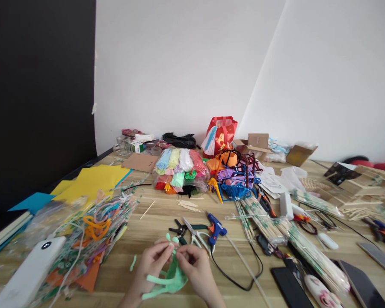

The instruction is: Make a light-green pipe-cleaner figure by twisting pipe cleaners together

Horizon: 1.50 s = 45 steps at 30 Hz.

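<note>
At the table's near edge, my left hand and my right hand pinch a mint-green pipe-cleaner figure between thumbs and fingers. Small fuzzy loops stick up at its top, and long strips hang out toward the left below. My fingers cover part of its middle. Left of my left hand lies a short green pipe-cleaner piece. Just beyond the hands are scissors with pale handles and dark-handled cutters. A blue glue gun lies to their right, its black cord curving toward me.
Bagged colourful pipe cleaners stand mid-table. Bundles of wooden sticks stretch along the right, near a black phone. On the left are a white power bank, yellow sheets and a heap of plastic-wrapped scraps. A red bag stands behind.
</note>
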{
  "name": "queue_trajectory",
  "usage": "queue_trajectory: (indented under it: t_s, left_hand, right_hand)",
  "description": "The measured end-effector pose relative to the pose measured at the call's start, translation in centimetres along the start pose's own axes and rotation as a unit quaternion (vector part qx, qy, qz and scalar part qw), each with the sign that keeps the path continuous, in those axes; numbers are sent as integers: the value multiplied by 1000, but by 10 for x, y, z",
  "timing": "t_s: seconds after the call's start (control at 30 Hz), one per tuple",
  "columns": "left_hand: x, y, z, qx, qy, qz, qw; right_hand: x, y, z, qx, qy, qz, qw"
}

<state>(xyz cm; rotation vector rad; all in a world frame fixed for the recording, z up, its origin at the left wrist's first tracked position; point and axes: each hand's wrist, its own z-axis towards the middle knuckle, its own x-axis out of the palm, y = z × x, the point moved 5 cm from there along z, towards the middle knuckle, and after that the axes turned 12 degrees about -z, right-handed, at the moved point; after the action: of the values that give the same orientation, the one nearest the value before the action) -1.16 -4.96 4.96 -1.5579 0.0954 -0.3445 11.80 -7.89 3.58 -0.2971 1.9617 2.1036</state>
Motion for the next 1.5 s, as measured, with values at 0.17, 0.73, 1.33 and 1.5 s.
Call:
queue_trajectory:
  t_s: [0.17,0.73,1.33,1.5]
  left_hand:
    - [1,-2,-1,-6,0,-6,1000]
    - [1,11,0,-70,-39,-144,986]
    - [3,31,-1,-98,-45,-146,983]
    - [0,12,1,-28,30,4,999]
  right_hand:
    - [-1,-1,-1,-3,-6,-12,1000]
    - [-3,1,-1,2,0,4,1000]
    - [-3,3,-2,13,0,17,1000]
    - [-3,2,-2,10,-2,-21,1000]
